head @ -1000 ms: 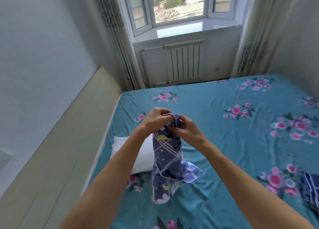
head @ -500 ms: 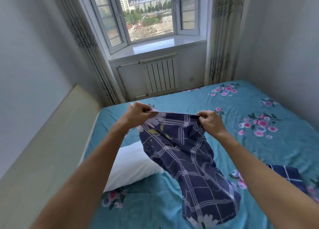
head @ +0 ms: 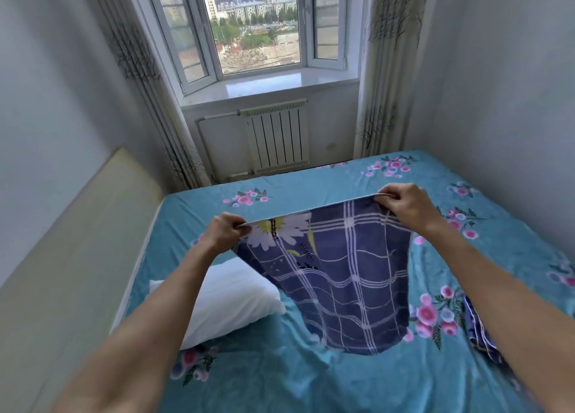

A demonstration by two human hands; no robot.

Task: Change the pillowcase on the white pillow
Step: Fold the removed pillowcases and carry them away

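A navy checked pillowcase (head: pixel 348 275) with a white daisy print hangs spread above the bed. My left hand (head: pixel 225 230) pinches its upper left corner and my right hand (head: pixel 404 206) pinches its upper right corner, so the top edge is taut between them. Its lower end sags down to the sheet. The bare white pillow (head: pixel 231 302) lies on the bed under my left forearm, partly hidden by the arm and the cloth.
The bed has a teal flowered sheet (head: pixel 311 378). Another navy checked cloth (head: pixel 480 331) lies at the right by my right forearm. A beige headboard (head: pixel 77 251) runs along the left wall. A radiator (head: pixel 277 137) stands under the window beyond the bed.
My hands have moved apart, from bunched together to wide. The crumpled pillowcase has been spread flat between them. My view has lifted toward the window.
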